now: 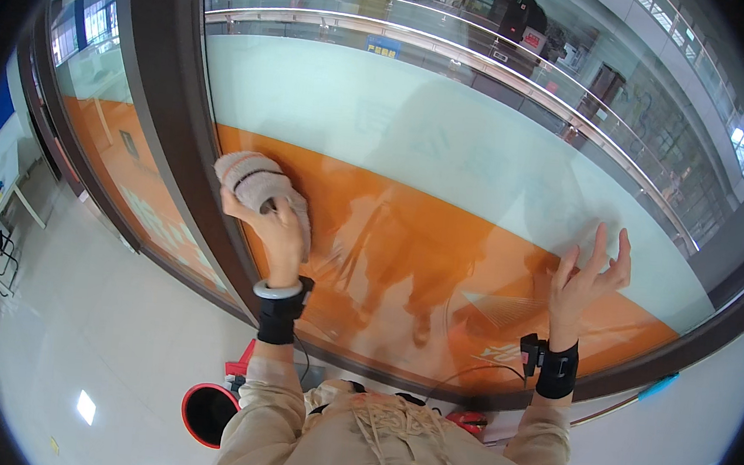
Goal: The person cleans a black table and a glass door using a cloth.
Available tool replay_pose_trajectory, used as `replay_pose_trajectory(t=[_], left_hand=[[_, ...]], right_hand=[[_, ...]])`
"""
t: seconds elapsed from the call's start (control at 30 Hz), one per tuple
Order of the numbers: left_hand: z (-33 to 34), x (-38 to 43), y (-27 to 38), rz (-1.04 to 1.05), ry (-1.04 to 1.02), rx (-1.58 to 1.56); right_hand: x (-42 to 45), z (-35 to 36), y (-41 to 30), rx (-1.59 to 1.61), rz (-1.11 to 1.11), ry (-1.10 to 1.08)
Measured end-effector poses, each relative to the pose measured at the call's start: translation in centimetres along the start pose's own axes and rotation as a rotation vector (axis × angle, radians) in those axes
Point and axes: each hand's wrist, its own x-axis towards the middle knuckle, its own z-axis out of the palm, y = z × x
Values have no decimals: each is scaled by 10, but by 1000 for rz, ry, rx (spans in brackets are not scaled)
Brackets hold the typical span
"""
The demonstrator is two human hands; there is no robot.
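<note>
In my left hand (283, 235) is a grey cleaning cloth (255, 181) with a dark stripe and an orange stripe. The cloth lies against the window pane (374, 200), close to the dark upright frame (177, 125) on the left. The pane has a pale frosted band (330, 91) above an orange film (411, 235), and my reflection shows in it. My right hand (587, 282) is raised before the pane on the right, fingers apart and bent, holding nothing. Whether its fingertips touch the glass I cannot tell. Both wrists wear black straps with small devices.
A black bucket with a red rim (210, 415) stands on the pale floor (110, 317) at lower left. A red object (468, 422) lies by the window's base. A pole with a blue end (658, 387) leans at right. Beyond the glass runs a metal railing (426, 43).
</note>
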Motion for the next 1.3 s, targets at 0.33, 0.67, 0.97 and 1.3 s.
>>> replay_pose_trajectory(t=[0.33,0.67,0.97,1.3], left_hand=[[-23,-65,42,1131,-836,158],[-24,75,-28,170,15,455],[-37,-12,6,910,-843,153],[-24,93,-20,262,-54,456]], right_hand=[[-12,30,0,-103,-76,112],[-12,32,-9,-113,-39,144],[-12,36,-6,-145,-65,171],[-9,32,-12,-165,-67,170]])
